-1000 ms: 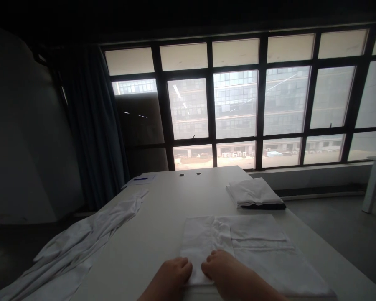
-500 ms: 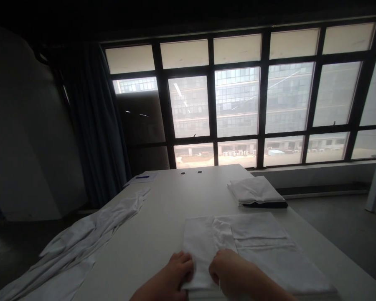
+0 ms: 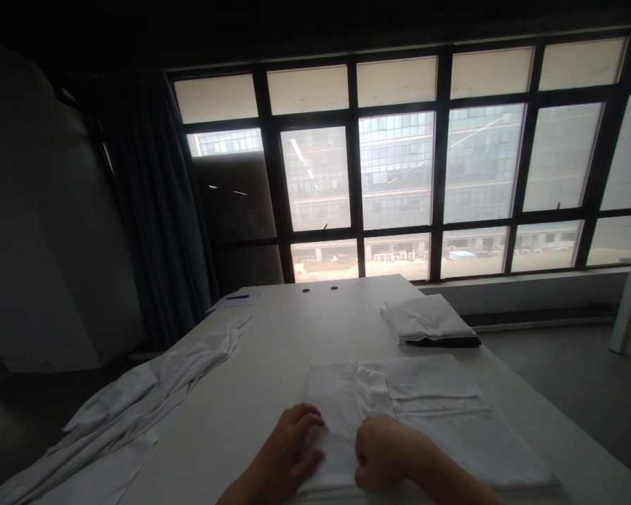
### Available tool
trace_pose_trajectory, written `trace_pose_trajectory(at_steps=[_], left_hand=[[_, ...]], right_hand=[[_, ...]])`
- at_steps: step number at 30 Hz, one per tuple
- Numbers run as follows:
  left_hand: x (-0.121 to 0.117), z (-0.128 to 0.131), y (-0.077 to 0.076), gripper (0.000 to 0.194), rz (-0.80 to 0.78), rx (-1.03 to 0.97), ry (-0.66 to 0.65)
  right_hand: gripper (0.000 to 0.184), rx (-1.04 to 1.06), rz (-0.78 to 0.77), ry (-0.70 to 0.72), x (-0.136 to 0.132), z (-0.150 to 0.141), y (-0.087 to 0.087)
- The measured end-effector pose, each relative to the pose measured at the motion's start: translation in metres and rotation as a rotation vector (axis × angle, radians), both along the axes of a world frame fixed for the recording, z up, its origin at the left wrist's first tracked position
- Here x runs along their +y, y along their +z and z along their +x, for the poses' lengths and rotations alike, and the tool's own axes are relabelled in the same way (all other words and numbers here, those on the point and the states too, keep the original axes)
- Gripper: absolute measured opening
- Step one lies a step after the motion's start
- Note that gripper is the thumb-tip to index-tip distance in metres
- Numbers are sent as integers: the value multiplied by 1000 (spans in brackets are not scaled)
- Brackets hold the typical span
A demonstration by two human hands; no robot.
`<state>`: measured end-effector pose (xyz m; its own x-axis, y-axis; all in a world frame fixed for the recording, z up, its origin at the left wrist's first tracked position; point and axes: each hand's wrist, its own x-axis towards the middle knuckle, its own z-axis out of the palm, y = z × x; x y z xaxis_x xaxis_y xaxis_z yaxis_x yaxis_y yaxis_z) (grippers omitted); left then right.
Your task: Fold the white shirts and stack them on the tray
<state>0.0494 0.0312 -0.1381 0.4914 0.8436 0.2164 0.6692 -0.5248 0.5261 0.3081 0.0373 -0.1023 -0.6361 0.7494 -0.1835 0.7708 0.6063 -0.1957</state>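
Observation:
A folded white garment point(image 3: 436, 428) with a pocket-like seam lies flat near the table's front edge. At its left edge is my left hand point(image 3: 294, 449), fingers and thumb apart, resting against the cloth. My right hand point(image 3: 383, 449) is curled closed on the garment, just right of the left hand, over a raised strip of cloth down its middle. What its fingertips pinch is partly hidden under the hand.
Beyond it, a folded white stack point(image 3: 425, 319) sits over a black item point(image 3: 444, 342) at the table's right edge. Crumpled white cloth point(image 3: 152, 400) drapes along the left edge. A blue pen point(image 3: 238, 297) lies on paper at the far left of the white table point(image 3: 278, 337).
My left hand has risen slightly and its thumb has spread away from the fingers. My right hand has shifted a little, still closed on the garment.

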Motion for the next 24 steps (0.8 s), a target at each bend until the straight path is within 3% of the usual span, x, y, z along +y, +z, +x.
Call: trace_pose_trajectory(at_steps=[4, 7, 9, 14, 24], left_hand=[[2, 4, -4, 76, -43, 274, -180], [4, 6, -7, 83, -65, 344, -223], [4, 7, -8, 90, -68, 360, -191], [3, 9, -8, 114, -88, 398, -129], [2, 13, -1, 118, -71, 432, -136]], right_hand=[[39, -42, 118, 4, 1, -13, -11], [37, 151, 244, -41, 4, -26, -28], [45, 300, 296, -78, 6, -32, -41], [80, 388, 179, 5, 7, -31, -65], [87, 344, 109, 68, 3, -24, -66]])
